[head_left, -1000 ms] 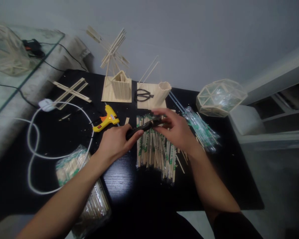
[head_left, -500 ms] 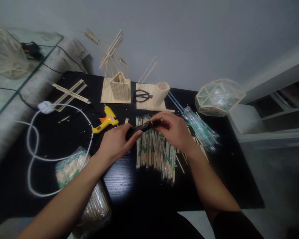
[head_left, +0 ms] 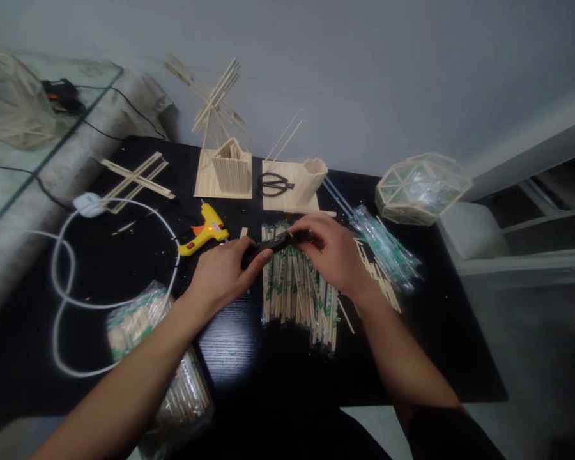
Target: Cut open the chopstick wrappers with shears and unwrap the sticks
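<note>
My left hand [head_left: 223, 267] is closed around a slim black tool [head_left: 273, 245], thumb along its near side; its exact kind is too dark to make out. At the tool's right end, the curled fingers of my right hand [head_left: 329, 255] pinch it, partly hidden behind the hand. Just below both hands lie many paper-wrapped chopsticks [head_left: 297, 287] in clear film with green print. A yellow glue gun [head_left: 205, 231] rests on the table beyond my left hand.
A stick windmill model [head_left: 232, 169] and a stick cup on a base [head_left: 309, 179], with black scissors [head_left: 274, 184], stand at the back. White cable [head_left: 57, 306] loops left, near a chopstick pack [head_left: 186, 390]. Right are plastic wrappers [head_left: 386, 246] and a faceted stick frame [head_left: 421, 188].
My right hand and forearm have shifted very slightly to the left, showing more of the loose sticks beside them. The grip on the black tool looks the same.
</note>
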### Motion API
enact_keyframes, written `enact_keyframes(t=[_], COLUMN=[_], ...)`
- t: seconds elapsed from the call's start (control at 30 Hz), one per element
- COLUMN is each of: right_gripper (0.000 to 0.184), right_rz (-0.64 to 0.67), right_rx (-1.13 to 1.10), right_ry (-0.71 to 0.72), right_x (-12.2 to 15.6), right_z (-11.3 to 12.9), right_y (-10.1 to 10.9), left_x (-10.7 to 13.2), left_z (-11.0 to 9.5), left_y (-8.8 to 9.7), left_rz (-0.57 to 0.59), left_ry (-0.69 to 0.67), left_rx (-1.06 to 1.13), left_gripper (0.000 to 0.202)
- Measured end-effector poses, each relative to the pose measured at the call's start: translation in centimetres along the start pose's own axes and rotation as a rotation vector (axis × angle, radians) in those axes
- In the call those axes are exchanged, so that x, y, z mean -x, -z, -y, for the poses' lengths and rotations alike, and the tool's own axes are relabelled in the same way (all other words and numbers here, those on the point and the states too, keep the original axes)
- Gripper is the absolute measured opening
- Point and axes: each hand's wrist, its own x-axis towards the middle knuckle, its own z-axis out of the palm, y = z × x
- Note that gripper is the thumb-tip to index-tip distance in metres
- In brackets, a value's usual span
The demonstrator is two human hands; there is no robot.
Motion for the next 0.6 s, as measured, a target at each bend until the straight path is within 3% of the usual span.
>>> enact_keyframes(t=[0.3,0.6], right_gripper=[0.027,0.027], right_rz=[-0.011,0.007], right_rx=[0.072,0.055], right_ry=[-0.042,0.055], right_x=[0.05,-0.12], right_z=[-0.19,-0.80], right_y=[-0.27,-0.29], left_x=[0.13,0.12], left_z=[-0.30,-0.33], left_y=[0.01,0.06], left_rz=[-0.006,0.041], left_ry=[0.009,0.055], left_rx=[-0.048,-0.078], left_gripper=[0.054,0.056])
